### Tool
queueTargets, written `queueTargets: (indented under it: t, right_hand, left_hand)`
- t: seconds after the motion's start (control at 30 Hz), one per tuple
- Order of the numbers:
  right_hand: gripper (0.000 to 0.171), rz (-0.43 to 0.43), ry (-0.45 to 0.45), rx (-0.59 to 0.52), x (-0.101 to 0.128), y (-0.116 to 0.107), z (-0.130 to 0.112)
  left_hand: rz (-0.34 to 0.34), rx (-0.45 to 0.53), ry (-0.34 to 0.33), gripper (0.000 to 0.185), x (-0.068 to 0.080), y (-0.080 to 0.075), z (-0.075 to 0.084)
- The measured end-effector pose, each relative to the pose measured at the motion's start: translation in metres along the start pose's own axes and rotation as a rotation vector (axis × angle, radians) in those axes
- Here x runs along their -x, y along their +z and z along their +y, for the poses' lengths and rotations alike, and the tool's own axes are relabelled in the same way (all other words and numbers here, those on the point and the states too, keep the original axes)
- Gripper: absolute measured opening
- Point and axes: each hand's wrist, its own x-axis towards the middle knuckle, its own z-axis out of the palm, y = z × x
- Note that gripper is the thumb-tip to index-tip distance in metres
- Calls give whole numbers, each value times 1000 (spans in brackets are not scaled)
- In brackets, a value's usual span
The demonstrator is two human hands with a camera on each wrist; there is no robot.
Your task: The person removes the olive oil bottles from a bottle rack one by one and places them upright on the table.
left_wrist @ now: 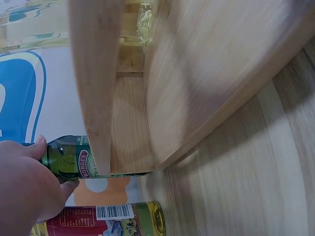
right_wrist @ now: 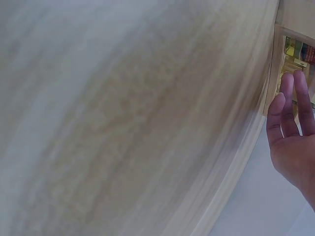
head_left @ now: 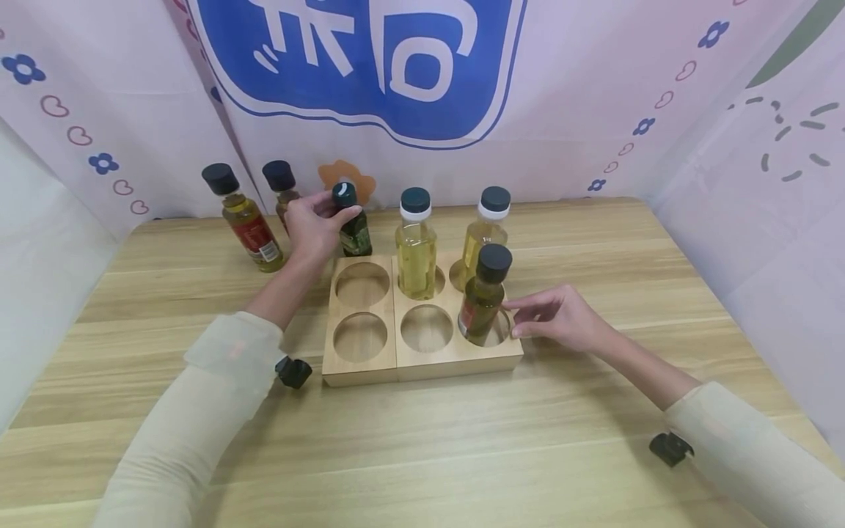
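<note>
My left hand (head_left: 313,229) pinches a dark green oil bottle (head_left: 356,240) close to its neck. This bottle stands upright behind the left end of the wooden bottle rack (head_left: 396,359); its label (left_wrist: 84,163) reads BORGES. At the rack's right end is my right hand (head_left: 561,317), fingers fairly straight and fingertips right at the edge beside an oil bottle with a black cap (head_left: 482,304). That bottle sits in the front right hole. Two clear bottles of pale yellow oil, one in the middle (head_left: 416,260) and one at right (head_left: 485,238), stand in the back row.
Two red-labelled oil bottles stand at the back left, one nearer (head_left: 254,233) and one partly hidden (head_left: 282,189) by my left hand. A printed cloth (head_left: 561,95) hangs behind the wood-grain table (head_left: 422,447).
</note>
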Motion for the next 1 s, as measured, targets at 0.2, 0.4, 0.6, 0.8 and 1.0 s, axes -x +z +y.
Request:
queueTargets:
  t: [0.2, 0.4, 0.6, 0.8, 1.0]
  right_hand:
    - [41, 1, -11, -15, 0, 1, 1]
    - [40, 1, -26, -21, 0, 1, 2]
    - [40, 1, -30, -28, 0, 0, 2]
    - [40, -6, -20, -37, 0, 0, 0]
    - [40, -9, -12, -43, 0, 1, 0]
  left_hand:
    - [-5, -7, 26, 47, 1, 0, -2]
    - [-22, -6, 58, 51, 1, -1, 0]
    - [-30, -41, 83, 61, 3, -2, 7]
    - [-10, -128, 143, 65, 7, -4, 11]
    - [36, -111, 243, 58, 11, -5, 13]
